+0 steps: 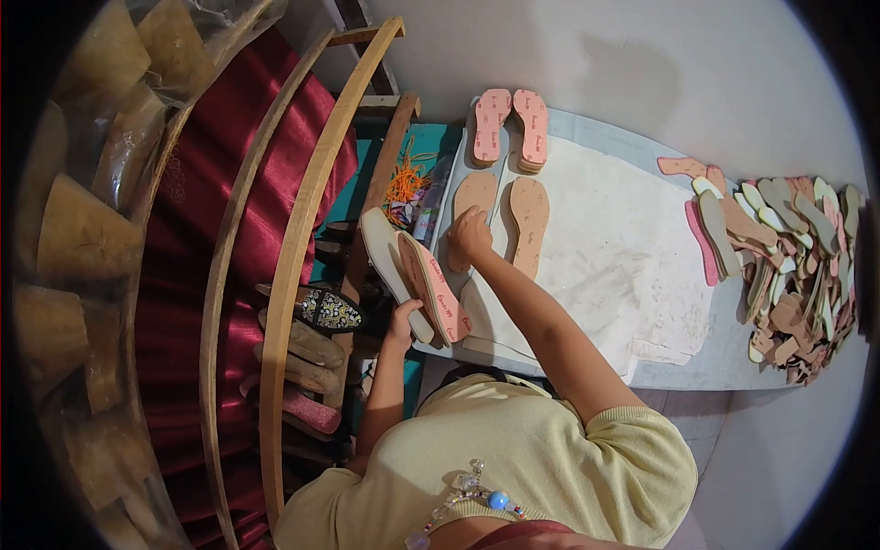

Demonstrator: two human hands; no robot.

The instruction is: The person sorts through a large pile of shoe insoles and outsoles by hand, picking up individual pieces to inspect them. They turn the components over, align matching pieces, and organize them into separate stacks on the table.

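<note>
Pink-topped sole pair [423,286] stands tilted off the white surface's [605,247] edge, left hand [401,321] gripping its lower end; right hand [470,234] presses flat on a tan insole [471,203], steadying it.

Pink insoles [511,128] with red print, plain tan insoles [529,220], a crimson cloth [197,183], a pale yellow shirt [513,458].

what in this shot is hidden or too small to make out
All in the head view:
- Left hand: its fingers are hidden behind the two soles it holds, so the grip is unclear.
- Right hand: it covers part of the tan insole; whether it presses or pinches is unclear.
- Pink insoles: printed lettering too small to read.
- Pile of cutouts: overlapping pieces, no count possible.
- Shoes on the rack: partly hidden by the wooden frame.
</note>
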